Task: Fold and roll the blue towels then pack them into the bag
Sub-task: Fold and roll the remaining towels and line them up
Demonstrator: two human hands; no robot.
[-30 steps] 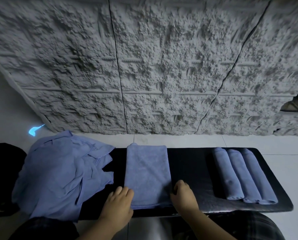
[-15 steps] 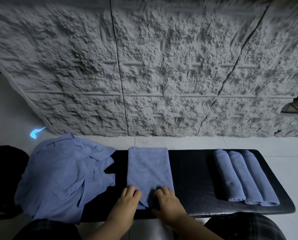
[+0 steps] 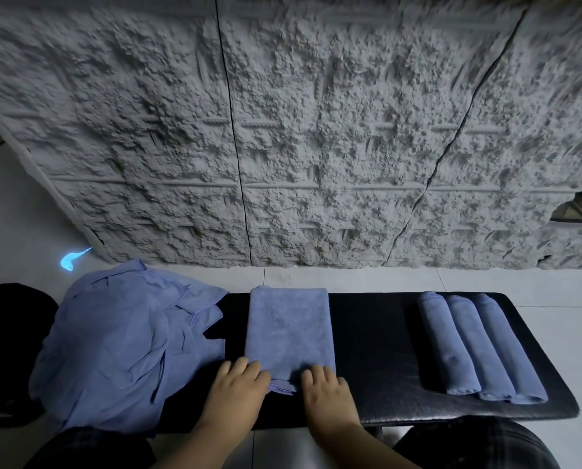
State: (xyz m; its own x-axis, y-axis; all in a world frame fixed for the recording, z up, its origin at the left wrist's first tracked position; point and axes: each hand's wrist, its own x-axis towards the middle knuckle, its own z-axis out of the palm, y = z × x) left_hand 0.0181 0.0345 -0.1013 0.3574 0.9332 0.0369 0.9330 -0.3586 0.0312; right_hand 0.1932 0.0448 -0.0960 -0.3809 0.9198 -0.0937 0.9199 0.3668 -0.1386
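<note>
Both our hands, left (image 3: pixel 236 384) and right (image 3: pixel 326 389), have moved inward to the folded towel's (image 3: pixel 289 336) near edge mid-bench (image 3: pixel 377 333), fingers curling it over: rolling begins, we judge, beside three finished rolls (image 3: pixel 479 346).

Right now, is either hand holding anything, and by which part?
Both. The left hand and right hand grip the near edge of the folded blue towel, starting a roll.

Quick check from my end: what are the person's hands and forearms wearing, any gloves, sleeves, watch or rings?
Nothing shows on them. The left hand and the right hand are bare, no gloves. Both forearms are uncovered to the frame's edge, with no sleeve cuffs, watch or bands. No rings are visible on the fingers.
</note>
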